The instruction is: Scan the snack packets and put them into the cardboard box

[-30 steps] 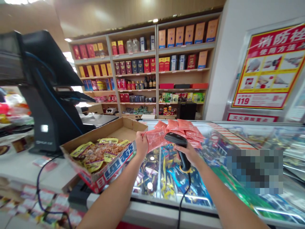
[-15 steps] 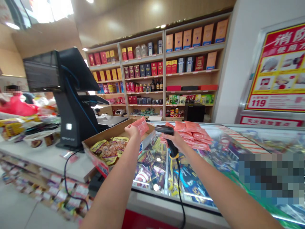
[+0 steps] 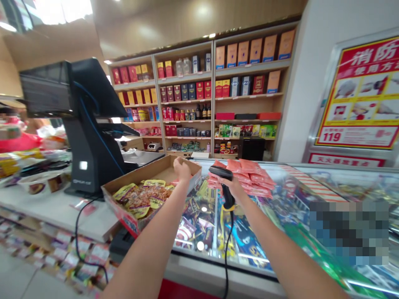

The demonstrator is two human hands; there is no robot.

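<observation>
I see a big glass-topped freezer (image 3: 193,270), a cardboard box (image 3: 160,171) at its left, and pink packets (image 3: 251,175) piled on top. My right hand (image 3: 234,186) grips the barcode scanner (image 3: 227,194). My left hand (image 3: 182,169) is over the box; I can't tell if it's holding anything. I should lay packets down softly and keep the cord (image 3: 227,249) loose
</observation>
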